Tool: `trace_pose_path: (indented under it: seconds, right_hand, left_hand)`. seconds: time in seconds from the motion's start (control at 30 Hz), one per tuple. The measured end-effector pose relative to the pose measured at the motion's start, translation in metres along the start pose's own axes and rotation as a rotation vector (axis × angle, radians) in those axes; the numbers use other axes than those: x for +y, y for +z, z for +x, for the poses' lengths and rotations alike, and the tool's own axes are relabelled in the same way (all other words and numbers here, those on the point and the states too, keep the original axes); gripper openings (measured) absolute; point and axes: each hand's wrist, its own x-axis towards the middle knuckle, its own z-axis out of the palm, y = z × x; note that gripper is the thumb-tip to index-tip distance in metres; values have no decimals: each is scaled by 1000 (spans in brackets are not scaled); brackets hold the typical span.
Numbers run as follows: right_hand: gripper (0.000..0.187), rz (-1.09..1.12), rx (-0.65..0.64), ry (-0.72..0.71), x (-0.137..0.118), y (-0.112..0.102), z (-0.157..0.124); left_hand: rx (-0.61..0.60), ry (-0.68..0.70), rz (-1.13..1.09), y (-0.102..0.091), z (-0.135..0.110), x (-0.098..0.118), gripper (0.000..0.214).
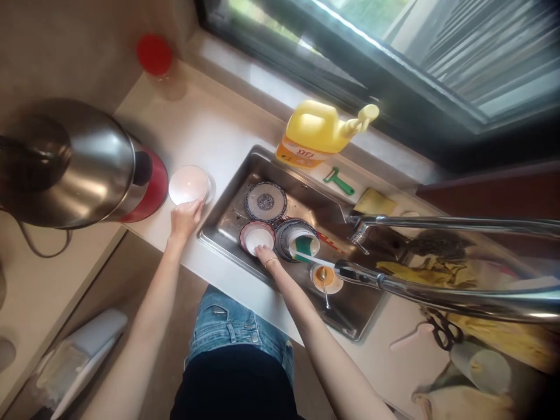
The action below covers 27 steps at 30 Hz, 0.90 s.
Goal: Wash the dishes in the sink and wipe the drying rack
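My left hand (187,219) is closed on the near rim of a white bowl (189,184) at the counter left of the sink. Part of another pale rim shows behind that bowl. Inside the sink, my right hand (265,255) grips the near edge of a small white bowl (258,238), which sits within a red-patterned bowl (243,233). Beside them are a blue-patterned plate (265,201) and a stack of bowls (286,239) with a green item (303,247) in the top one. A bowl with orange residue (335,284) holds a metal spoon (324,286).
The steel sink (231,256) has a tall chrome faucet (429,286) reaching over it from the right. Behind stand a yellow detergent jug (310,131) and a green peeler (340,181). A large metal-lidded appliance (96,163) is at left; scissors (446,332) lie right.
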Motion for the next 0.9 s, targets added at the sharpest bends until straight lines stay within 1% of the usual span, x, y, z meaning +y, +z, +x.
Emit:
trace_pose_path:
  seconds: [0.1, 0.17, 0.2, 0.27, 0.3, 0.33, 0.37, 0.4, 0.47, 0.5, 0.53, 0.57, 0.6, 0.63, 0.67, 0.73, 0.8, 0.9]
  right_hand:
    - [30, 70, 32, 7, 1, -2, -5]
    - [27, 109, 68, 14, 2, -3, -12]
    - [24, 156, 110, 33, 2, -3, -17]
    - [18, 330, 260, 107, 4, -3, -29]
    - [17, 446, 356, 149, 4, -3, -36]
    - [17, 565, 457, 192, 5, -3, -44]
    - [16, 668, 551, 227, 5, -4, -52]
    - [16, 737, 629, 246, 6, -7, -61]
    - [18, 796, 750, 239, 7, -16, -79]
    - [19, 795, 796, 218, 7, -21, -88]
    - [19, 781, 829, 187, 7, -27, -96]
    - [18, 761, 852, 149, 8, -32, -105]
    - [18, 740, 864, 113, 9, -37, -113]
    - [20, 721, 865, 78, 10, -40, -120]
    - [22, 701, 858, 45, 13, -43, -127]
    - [28, 631, 823, -4, 21, -45, -139]
    - [31, 496, 732, -5, 33, -46, -145]
    - [27, 195, 530, 103, 53, -54, -142]
  left_hand:
    - [-7, -31, -56, 8, 2, 1, 41]
    - [35, -25, -107, 9, 3, 10, 40]
    - [86, -14, -132, 9, 3, 18, 41]
    - [202, 2, -192, 9, 0, 42, 46]
    - [230, -5, -233, 11, -3, 57, 50]
    - [205, -23, -292, 16, -7, 75, 52]
    - [113, -45, -357, 22, -11, 95, 54]
    - [-28, -71, -413, 30, -17, 115, 57]
    - [-325, -151, -476, 50, -27, 155, 71]
    - [-462, -158, -511, 59, -33, 173, 79]
    - [-570, -154, -550, 68, -37, 189, 83]
    - [-622, -145, -586, 75, -41, 203, 82]
    - [-631, -134, -616, 80, -45, 214, 77]
    - [-609, -121, -642, 82, -47, 222, 70]
    - [-570, -106, -660, 83, -49, 228, 65]
    - [-506, -63, -667, 79, -51, 234, 65]
    - [-499, -23, -620, 71, -50, 237, 65]
    - [-555, 17, -500, 60, -48, 242, 60]
